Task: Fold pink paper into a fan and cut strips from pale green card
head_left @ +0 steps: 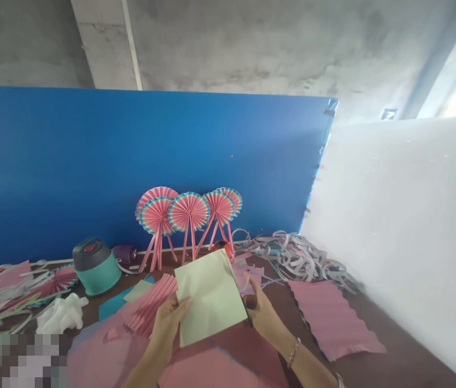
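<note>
A pale green square sheet of paper is held up in front of me, slightly tilted and creased. My left hand pinches its left edge, thumb on the front face. At the opposite edge is my right hand, fingers curled, with a small dark object by them. What that object is, I cannot make out. Below the sheet lie large pink papers. Pleated pink paper rests just behind my left hand.
Round pink paper fans on stick handles lean on the blue panel. A teal and grey container stands left, near crumpled white material. Paper strips pile up at the back right. A creased pink sheet lies right.
</note>
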{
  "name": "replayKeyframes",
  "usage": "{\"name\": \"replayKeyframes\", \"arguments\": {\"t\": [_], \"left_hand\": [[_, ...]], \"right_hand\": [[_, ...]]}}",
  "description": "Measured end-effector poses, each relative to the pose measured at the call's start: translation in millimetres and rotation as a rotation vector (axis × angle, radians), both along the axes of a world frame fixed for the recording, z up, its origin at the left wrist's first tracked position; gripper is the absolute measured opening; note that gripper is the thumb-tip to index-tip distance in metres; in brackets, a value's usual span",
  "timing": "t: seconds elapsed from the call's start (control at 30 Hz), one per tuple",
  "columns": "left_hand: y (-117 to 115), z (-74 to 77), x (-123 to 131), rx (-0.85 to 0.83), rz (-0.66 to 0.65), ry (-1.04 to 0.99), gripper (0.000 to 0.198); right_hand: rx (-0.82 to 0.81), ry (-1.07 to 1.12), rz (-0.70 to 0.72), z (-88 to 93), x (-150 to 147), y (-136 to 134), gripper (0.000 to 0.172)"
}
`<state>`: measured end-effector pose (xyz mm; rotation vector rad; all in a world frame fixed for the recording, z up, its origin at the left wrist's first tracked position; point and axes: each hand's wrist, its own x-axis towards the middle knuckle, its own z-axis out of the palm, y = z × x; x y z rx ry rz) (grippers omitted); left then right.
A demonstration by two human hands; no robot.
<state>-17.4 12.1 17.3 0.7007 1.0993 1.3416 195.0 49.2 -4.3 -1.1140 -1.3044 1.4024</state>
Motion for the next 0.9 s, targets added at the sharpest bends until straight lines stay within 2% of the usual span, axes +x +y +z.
{"name": "replayKeyframes", "arguments": {"t": [0.17, 0.37, 0.7, 0.9], "left_hand": [[0.9, -1.3, -0.7, -0.007, -0.008, 0.019, 0.044], [2.4, -5.5, -2.4, -0.005, -0.021, 0.026, 0.043], [1.2, -6.6, -2.3, 0.003, -0.022, -0.013, 0.038], [1.8, -8.0, -1.7, 0.005, -0.023, -0.012, 0.039]], "right_hand": [[-0.011, -0.050, -0.035, 1.0, -0.1, 0.1, 0.092], [-0.012, 0.000, -0.050, 0.1, -0.5, 0.4, 0.089], [-0.025, 0.046, -0.035, -1.0, -1.1, 0.4, 0.099], [0.006, 0.101, 0.014, 0.5, -1.7, -1.0, 0.099]]}}
